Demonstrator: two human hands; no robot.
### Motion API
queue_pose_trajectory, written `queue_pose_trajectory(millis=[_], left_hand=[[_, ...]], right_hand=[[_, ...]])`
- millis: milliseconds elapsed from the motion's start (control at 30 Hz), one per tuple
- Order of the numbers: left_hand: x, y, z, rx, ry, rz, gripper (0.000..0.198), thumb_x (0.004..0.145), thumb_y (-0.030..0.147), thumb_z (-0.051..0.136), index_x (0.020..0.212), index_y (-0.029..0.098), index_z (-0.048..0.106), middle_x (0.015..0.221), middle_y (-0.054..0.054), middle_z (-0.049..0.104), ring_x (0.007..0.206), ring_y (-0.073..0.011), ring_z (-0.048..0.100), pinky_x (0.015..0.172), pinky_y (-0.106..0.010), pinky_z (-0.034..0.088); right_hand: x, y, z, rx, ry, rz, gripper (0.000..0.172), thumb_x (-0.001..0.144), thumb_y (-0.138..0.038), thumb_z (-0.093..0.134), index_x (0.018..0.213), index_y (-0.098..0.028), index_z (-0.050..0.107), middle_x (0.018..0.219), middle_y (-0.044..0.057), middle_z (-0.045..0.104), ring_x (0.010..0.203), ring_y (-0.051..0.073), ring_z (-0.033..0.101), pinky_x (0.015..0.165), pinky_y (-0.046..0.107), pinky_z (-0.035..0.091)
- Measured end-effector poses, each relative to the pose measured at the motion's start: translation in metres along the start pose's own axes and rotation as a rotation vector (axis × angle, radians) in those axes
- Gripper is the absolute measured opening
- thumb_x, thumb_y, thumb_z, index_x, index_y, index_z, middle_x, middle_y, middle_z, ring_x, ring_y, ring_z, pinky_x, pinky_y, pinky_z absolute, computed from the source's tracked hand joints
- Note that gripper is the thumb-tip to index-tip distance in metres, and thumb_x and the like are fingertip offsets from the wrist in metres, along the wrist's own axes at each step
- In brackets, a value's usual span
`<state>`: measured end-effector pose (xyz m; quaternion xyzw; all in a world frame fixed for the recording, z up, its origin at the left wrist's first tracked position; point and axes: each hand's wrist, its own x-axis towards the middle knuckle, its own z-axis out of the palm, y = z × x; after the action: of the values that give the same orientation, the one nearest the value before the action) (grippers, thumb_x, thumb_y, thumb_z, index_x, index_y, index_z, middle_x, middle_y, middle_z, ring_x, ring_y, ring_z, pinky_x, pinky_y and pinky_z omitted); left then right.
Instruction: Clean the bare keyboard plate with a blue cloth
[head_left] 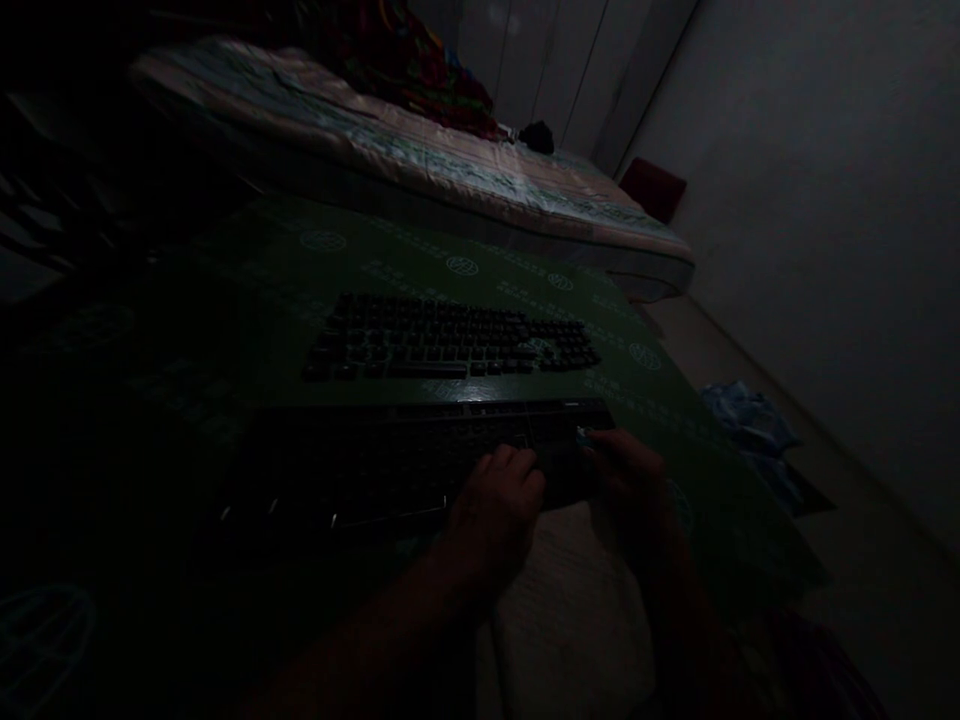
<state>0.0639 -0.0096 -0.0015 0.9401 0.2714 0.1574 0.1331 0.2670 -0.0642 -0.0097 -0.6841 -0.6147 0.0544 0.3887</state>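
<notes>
A dark keyboard base (360, 455) lies on the green-covered table, its keycaps apparently off, though the dimness hides detail. My left hand (501, 495) rests at its front edge with fingers curled together against it. Over the right end of the base, my right hand (628, 475) is closed in a pinch. A small thing with a pale bluish tip (583, 436) shows at those fingertips; its kind is too dark to make out. Behind the base, loose black keycaps (442, 335) are laid out in keyboard order, with a gap toward the right.
The green table cover (405, 250) bears white globe prints. Beyond the table stands a bed with a patterned mattress (420, 150) and a red blanket (420, 70). Bluish cloth (750, 415) lies to the right, near the pale wall (840, 220).
</notes>
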Motion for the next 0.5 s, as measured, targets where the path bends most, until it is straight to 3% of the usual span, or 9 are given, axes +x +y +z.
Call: queue_pose_trajectory(millis=[200, 400, 500], left_hand=[[-0.0002, -0.0006, 0.0009, 0.001, -0.001, 0.002, 0.008, 0.083, 0.012, 0.052, 0.088, 0.016, 0.056, 0.101, -0.007, 0.057, 0.093, -0.0226, 0.048, 0.078, -0.037, 0.043], [-0.0008, -0.0007, 0.0018, 0.011, 0.01, 0.007, 0.01, 0.082, 0.012, 0.053, 0.09, 0.016, 0.056, 0.104, -0.007, 0.057, 0.094, -0.0229, 0.047, 0.079, -0.038, 0.044], [-0.0014, -0.0009, 0.0019, 0.009, 0.007, 0.004, 0.011, 0.081, 0.011, 0.053, 0.09, 0.017, 0.056, 0.104, -0.006, 0.057, 0.095, -0.0228, 0.047, 0.079, -0.037, 0.043]], right_hand=[[-0.0032, 0.0027, -0.0011, -0.024, 0.066, 0.068, 0.017, 0.083, -0.032, 0.058, 0.093, -0.021, 0.066, 0.086, 0.005, 0.067, 0.075, 0.019, 0.063, 0.067, 0.031, 0.049], [-0.0042, 0.0025, -0.0033, 0.014, 0.011, 0.046, 0.017, 0.082, -0.031, 0.059, 0.092, -0.02, 0.066, 0.086, 0.005, 0.067, 0.075, 0.019, 0.063, 0.066, 0.03, 0.049], [-0.0039, 0.0046, -0.0045, -0.037, 0.085, 0.099, 0.017, 0.081, -0.03, 0.059, 0.091, -0.019, 0.067, 0.083, 0.005, 0.067, 0.074, 0.019, 0.063, 0.066, 0.031, 0.048]])
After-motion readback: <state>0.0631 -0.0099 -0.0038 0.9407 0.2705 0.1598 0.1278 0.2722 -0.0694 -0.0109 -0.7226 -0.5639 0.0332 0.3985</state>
